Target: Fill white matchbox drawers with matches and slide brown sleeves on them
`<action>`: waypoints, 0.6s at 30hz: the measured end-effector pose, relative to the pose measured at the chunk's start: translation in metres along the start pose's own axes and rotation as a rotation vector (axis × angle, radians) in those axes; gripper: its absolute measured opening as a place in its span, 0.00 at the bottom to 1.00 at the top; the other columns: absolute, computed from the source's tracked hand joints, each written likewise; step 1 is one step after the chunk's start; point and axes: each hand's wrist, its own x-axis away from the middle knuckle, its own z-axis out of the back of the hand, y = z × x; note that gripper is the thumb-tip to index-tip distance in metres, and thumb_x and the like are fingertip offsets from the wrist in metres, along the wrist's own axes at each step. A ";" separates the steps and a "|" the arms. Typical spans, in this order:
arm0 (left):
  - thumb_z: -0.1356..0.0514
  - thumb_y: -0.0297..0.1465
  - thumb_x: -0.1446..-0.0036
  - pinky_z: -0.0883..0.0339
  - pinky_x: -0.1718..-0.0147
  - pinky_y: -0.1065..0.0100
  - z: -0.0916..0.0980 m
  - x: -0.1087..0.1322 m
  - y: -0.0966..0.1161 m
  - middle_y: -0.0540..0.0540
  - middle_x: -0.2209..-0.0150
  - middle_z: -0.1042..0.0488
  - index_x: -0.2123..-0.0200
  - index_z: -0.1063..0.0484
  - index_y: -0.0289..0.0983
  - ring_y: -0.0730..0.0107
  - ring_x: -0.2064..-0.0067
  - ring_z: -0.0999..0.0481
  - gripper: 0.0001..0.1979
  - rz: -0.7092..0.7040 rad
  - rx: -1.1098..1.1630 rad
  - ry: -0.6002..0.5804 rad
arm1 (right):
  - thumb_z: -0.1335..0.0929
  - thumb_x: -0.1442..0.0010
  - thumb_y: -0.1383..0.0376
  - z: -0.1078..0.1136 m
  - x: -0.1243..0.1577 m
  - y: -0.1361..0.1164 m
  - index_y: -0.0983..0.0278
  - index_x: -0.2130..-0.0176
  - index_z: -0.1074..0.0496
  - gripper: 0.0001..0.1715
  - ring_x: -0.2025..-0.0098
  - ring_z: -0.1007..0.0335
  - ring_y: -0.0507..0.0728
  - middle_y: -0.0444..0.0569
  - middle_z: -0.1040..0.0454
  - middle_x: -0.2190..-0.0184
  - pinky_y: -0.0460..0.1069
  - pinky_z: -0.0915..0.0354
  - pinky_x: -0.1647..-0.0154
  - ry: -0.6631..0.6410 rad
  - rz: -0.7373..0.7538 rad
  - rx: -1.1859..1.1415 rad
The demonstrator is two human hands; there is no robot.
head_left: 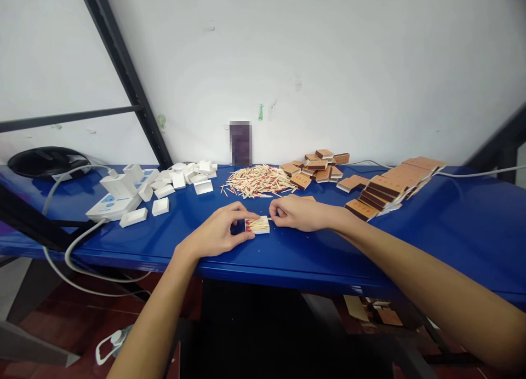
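Note:
A small white matchbox tray (263, 229) lies on the blue table, filled with red-headed matches (257, 224). My left hand (222, 228) grips it from the left, thumb at the near side and fingers at the far side. At the tray's right edge my right hand (298, 212) is closed in a pinch on what looks like a pale matchstick (270, 219), its end pointing toward the tray. Just beyond both hands spreads a heap of loose matches (258, 181). An orange-brown matchbox sleeve (307, 198) shows partly behind my right hand.
Several white trays (199, 176) are piled at the back left, near white chargers (123, 184) and a power strip (113, 206) with cables. Brown matchboxes (318, 168) are heaped at the back, and stacked rows of them (382, 187) lean rightward. A dark pixelated panel (240, 143) stands against the wall.

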 end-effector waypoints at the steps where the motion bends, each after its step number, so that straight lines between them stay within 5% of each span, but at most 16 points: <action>1: 0.38 0.36 0.39 0.34 0.57 0.64 0.000 0.000 0.000 0.46 0.57 0.30 0.45 0.27 0.44 0.67 0.60 0.29 0.18 0.004 0.001 0.001 | 0.33 0.42 0.68 0.000 0.001 -0.001 0.62 0.69 0.29 0.04 0.75 0.36 0.52 0.44 0.27 0.75 0.46 0.46 0.74 0.001 -0.009 0.019; 13: 0.39 0.35 0.38 0.34 0.55 0.64 -0.001 0.000 0.000 0.47 0.56 0.31 0.47 0.27 0.42 0.66 0.57 0.29 0.16 0.019 0.003 -0.007 | 0.38 0.36 0.66 -0.005 0.003 -0.003 0.63 0.62 0.33 0.04 0.71 0.37 0.54 0.48 0.28 0.70 0.46 0.46 0.70 -0.025 0.036 0.181; 18: 0.39 0.36 0.39 0.35 0.56 0.64 -0.003 -0.001 -0.001 0.47 0.57 0.30 0.51 0.26 0.40 0.67 0.59 0.29 0.14 0.055 -0.020 0.016 | 0.39 0.34 0.65 -0.005 0.002 0.000 0.64 0.61 0.35 0.06 0.72 0.39 0.54 0.48 0.30 0.71 0.47 0.49 0.72 0.086 0.040 0.193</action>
